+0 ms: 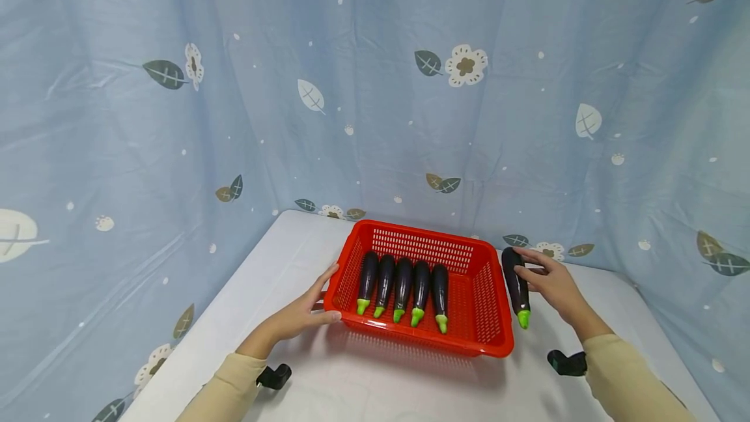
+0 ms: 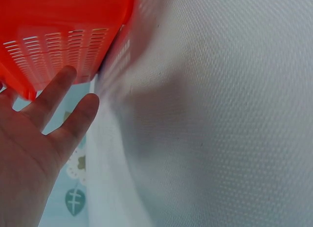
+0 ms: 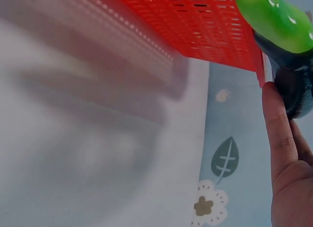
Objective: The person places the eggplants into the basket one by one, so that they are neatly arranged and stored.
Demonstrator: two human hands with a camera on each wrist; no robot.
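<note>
A red plastic basket (image 1: 404,338) with slotted walls stands on the table. Inside, several dark purple eggplants (image 1: 402,282) lie side by side in a row, their green stem ends toward the front. My left hand (image 1: 295,314) rests against the basket's left end, thumb near the front corner; in the left wrist view its visible fingers (image 2: 78,122) are straight beside the wall. Just outside the right rim, my right hand (image 1: 553,282) pinches another eggplant (image 1: 515,282) between thumb and fingers, green end pointing down toward the front. Its green cap (image 3: 283,21) shows close up in the right wrist view.
A white cloth covers the table (image 1: 351,396). Blue curtain (image 1: 381,116) with leaf and flower prints hangs behind and at both sides. Black devices (image 1: 567,363) sit near both wrists. The basket's right part shows bare red floor (image 1: 464,301).
</note>
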